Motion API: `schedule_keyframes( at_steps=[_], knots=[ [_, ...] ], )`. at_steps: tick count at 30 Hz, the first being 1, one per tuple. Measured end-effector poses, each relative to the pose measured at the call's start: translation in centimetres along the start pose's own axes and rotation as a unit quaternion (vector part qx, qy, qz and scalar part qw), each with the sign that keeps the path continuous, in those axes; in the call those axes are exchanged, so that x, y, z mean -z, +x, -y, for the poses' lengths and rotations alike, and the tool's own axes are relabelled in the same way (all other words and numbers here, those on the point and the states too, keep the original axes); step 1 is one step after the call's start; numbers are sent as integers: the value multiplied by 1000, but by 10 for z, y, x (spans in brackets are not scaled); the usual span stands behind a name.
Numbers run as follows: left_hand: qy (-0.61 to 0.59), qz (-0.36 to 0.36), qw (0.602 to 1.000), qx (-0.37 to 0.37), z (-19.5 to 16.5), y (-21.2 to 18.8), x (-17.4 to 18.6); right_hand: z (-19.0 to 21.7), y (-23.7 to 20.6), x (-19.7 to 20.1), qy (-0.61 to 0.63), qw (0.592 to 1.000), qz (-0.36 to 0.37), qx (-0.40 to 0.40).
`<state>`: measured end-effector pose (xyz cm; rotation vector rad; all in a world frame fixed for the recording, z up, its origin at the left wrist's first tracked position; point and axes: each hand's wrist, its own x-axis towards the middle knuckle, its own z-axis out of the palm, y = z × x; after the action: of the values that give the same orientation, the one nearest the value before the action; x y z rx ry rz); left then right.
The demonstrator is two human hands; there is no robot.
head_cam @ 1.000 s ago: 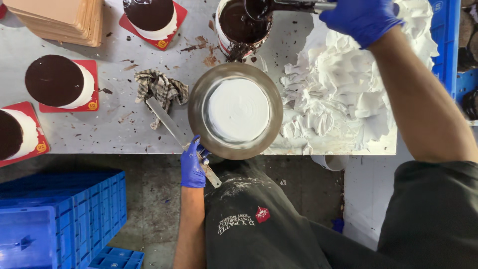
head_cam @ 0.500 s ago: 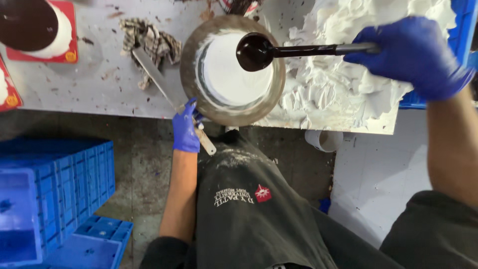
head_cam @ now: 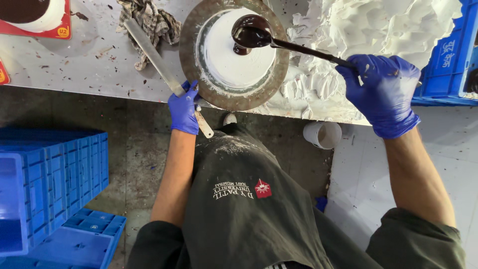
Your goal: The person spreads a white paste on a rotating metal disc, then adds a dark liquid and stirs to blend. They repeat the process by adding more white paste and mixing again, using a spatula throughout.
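Ladle over the white cake, chocolate pour barely begun.

Our right hand (head_cam: pixel 386 94) is closed around the handle of the ladle (head_cam: pixel 251 34), whose bowl, full of dark glaze, hangs over the white cake (head_cam: pixel 239 50) on the round turntable (head_cam: pixel 199 79) at the near table edge (head_cam: pixel 74 74). Our left hand (head_cam: pixel 183 107) is curled around the long flat spatula (head_cam: pixel 164 69), fingertips at the turntable rim. We judge icing done and glazing left: only a small dark spot shows under the ladle, the rest of the top is white. A heap of white cream (head_cam: pixel 378 25) lies right of the turntable, a crumpled cloth (head_cam: pixel 149 20) to its left. A finished dark-topped cake (head_cam: pixel 30 12) is cut off top-left. We can't tell if glaze is flowing; cake sides are hidden from this angle.
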<state>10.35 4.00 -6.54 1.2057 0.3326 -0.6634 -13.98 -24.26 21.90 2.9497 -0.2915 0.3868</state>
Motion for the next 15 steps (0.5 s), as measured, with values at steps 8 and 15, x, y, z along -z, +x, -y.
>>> schedule_keyframes(
  at_steps=[8, 15],
  knots=[
    [16, -18, 1000, -8, 6, -4, 3, -7, 2, -4, 56, 996, 36, -62],
    [21, -54, 998, -33, 3, -23, 0, -65, 50, -15, 237, 935, 220, -143]
  ],
)
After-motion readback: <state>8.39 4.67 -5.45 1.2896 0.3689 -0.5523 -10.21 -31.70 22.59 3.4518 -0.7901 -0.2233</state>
